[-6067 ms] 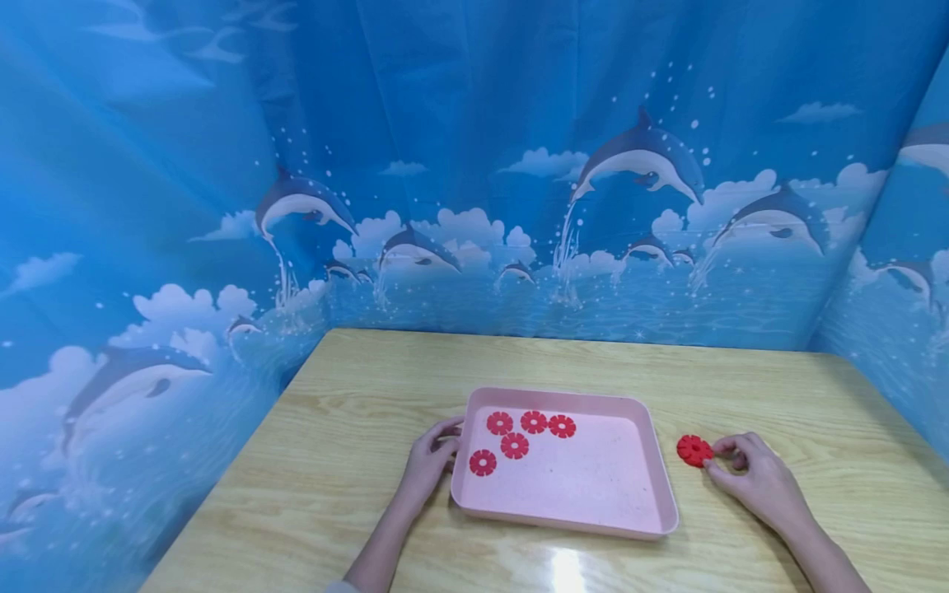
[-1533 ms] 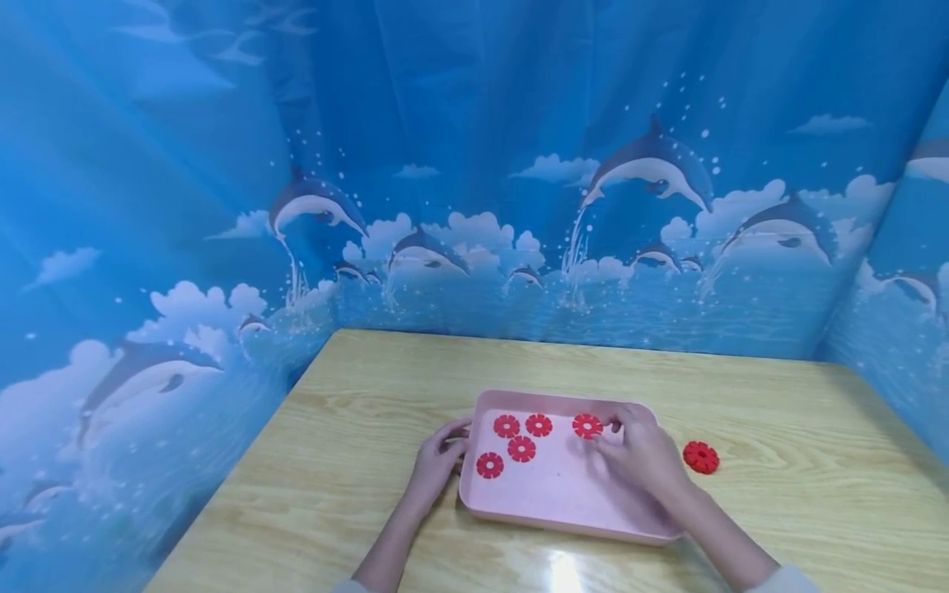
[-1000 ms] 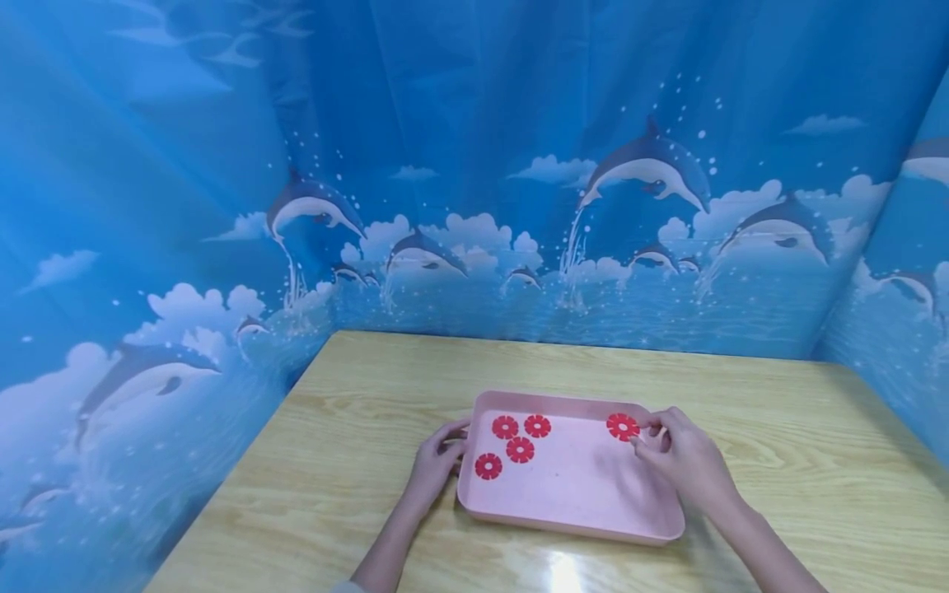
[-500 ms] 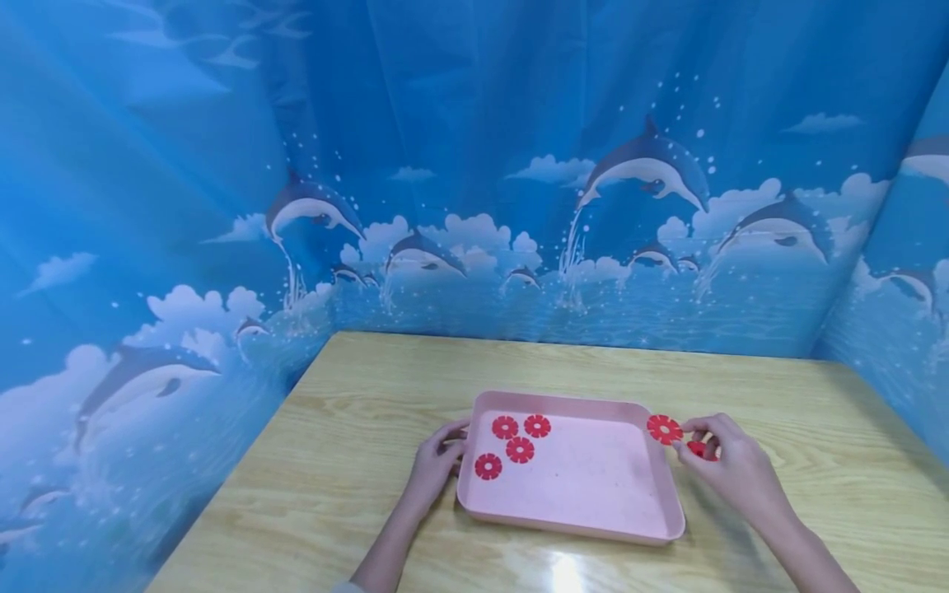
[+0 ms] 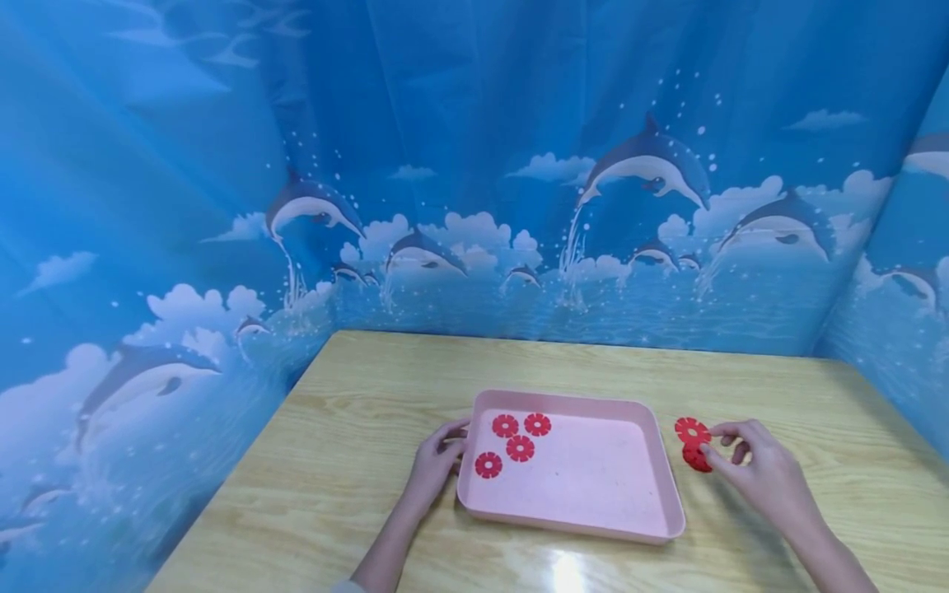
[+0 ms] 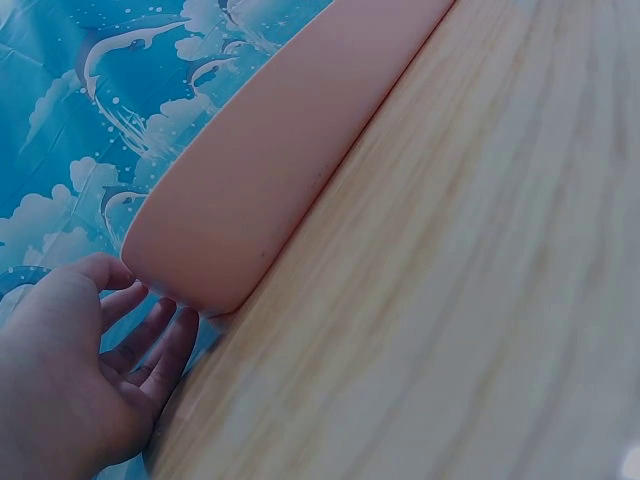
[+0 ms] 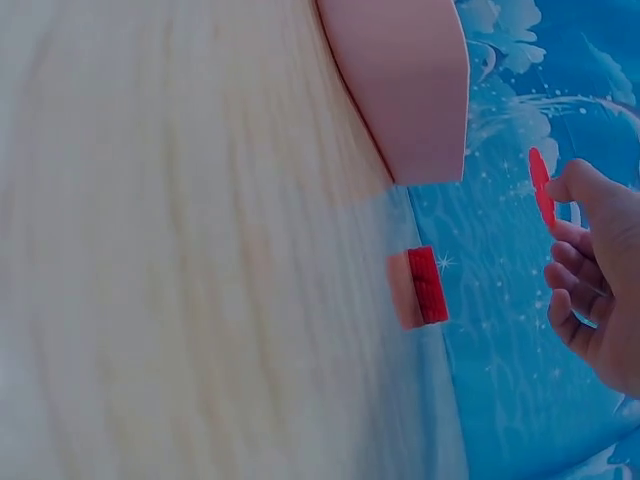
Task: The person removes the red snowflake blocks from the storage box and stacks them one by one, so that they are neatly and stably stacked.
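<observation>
My right hand (image 5: 767, 478) pinches a notched red plastic disc (image 5: 683, 433) by its edge, between thumb and finger. In the right wrist view the held disc (image 7: 541, 188) appears edge-on, raised above the table. Close below it, a short stack of similar red discs (image 7: 428, 286) stands on the table; in the head view the held disc overlaps the stack (image 5: 695, 459). The pink tray (image 5: 586, 486) is left of this, with several flat red discs (image 5: 520, 449) in its left part. My left hand (image 5: 432, 461) rests its fingertips against the tray's left wall (image 6: 240, 200).
A pale wood-grain table (image 5: 385, 387) carries everything. Its back and sides are enclosed by a blue curtain (image 5: 474, 165) printed with dolphins. The tray's right wall (image 7: 405, 90) stands close beside the disc stack.
Over the last seconds my right hand has taken a disc from the tray's back row and carried it right, over the rim, to above the stack. My left hand has stayed at the tray.
</observation>
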`<state>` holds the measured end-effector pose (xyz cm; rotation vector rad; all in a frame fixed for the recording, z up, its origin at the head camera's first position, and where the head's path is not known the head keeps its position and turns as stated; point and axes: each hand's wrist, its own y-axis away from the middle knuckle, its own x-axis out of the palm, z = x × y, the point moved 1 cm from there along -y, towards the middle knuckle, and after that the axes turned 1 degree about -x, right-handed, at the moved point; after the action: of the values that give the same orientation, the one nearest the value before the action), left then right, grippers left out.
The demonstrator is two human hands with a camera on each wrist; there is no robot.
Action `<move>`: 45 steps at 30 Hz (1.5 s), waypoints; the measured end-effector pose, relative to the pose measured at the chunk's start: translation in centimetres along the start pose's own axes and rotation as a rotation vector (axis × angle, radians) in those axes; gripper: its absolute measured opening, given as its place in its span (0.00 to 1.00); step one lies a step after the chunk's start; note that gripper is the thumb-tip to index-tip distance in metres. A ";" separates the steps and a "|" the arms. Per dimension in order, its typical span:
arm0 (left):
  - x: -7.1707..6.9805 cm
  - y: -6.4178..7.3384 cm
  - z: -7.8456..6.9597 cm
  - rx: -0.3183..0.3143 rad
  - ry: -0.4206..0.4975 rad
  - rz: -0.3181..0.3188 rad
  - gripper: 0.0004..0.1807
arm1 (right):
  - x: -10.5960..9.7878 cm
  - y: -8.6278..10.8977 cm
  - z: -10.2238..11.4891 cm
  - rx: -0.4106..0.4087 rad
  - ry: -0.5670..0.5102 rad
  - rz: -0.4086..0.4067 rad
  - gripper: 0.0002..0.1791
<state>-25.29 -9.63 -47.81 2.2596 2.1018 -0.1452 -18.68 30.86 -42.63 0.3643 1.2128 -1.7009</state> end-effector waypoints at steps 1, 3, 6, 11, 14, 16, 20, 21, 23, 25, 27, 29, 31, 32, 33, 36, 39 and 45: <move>0.0 0.0 -0.1 -0.002 0.010 0.004 0.21 | 0.0 0.1 -0.2 0.004 -0.001 0.000 0.13; 0.0 0.2 -0.6 0.002 0.016 0.012 0.20 | -0.1 0.2 -0.6 0.012 -0.001 -0.005 0.13; 0.0 0.7 -1.7 0.009 0.015 0.017 0.20 | -0.1 0.5 -1.1 0.026 0.004 -0.014 0.13; 0.2 1.5 -3.3 0.006 0.000 0.011 0.20 | 0.3 0.8 -2.1 0.031 0.014 -0.039 0.13; 0.2 1.6 -3.5 0.008 -0.002 0.012 0.20 | 0.6 1.1 -2.7 0.024 0.011 -0.050 0.13; 0.2 1.5 -3.3 0.007 -0.002 0.013 0.20 | 0.8 1.2 -3.1 0.025 0.016 -0.046 0.13; 0.1 1.0 -2.3 0.000 0.006 0.016 0.20 | 1.2 1.6 -3.9 0.042 0.021 -0.028 0.14; 0.1 0.8 -1.9 -0.003 0.011 0.017 0.20 | 1.3 1.7 -4.1 0.046 0.018 -0.024 0.14; 0.1 0.4 -1.0 -0.004 0.014 0.018 0.20 | 1.5 1.8 -4.4 0.043 0.004 -0.021 0.14; 0.1 0.1 -0.3 -0.006 0.013 0.015 0.21 | 1.6 2.0 -4.6 0.036 -0.007 -0.021 0.14; 0.1 -0.1 0.0 -0.003 0.006 0.010 0.21 | 1.8 2.1 -4.8 0.031 -0.015 -0.020 0.14; 0.1 -0.1 0.2 0.003 -0.004 0.004 0.21 | 1.9 2.2 -5.0 0.027 -0.010 -0.017 0.14; 0.1 -0.1 0.2 0.004 -0.009 -0.003 0.20 | 2.1 2.2 -5.2 0.030 -0.006 -0.012 0.13; 0.1 -0.1 0.1 0.005 -0.010 -0.004 0.20 | 2.1 2.3 -5.3 0.032 -0.004 -0.011 0.13; 0.1 -0.1 0.1 0.001 -0.012 -0.005 0.20 | 2.2 2.3 -5.4 0.035 -0.005 -0.009 0.13; 0.1 -0.1 0.1 0.000 -0.014 -0.005 0.20 | 2.4 2.3 -5.5 0.035 -0.016 -0.015 0.13; 0.0 -0.1 0.2 -0.003 -0.018 -0.005 0.20 | 2.5 2.3 -5.6 0.027 -0.025 -0.025 0.14; 0.0 -0.1 0.1 -0.003 -0.018 -0.006 0.21 | 2.6 2.3 -5.6 0.017 -0.029 -0.039 0.14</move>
<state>-25.36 -9.63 -47.87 2.2413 2.0990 -0.1617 -19.59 34.11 -48.24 0.3266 1.1923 -1.7453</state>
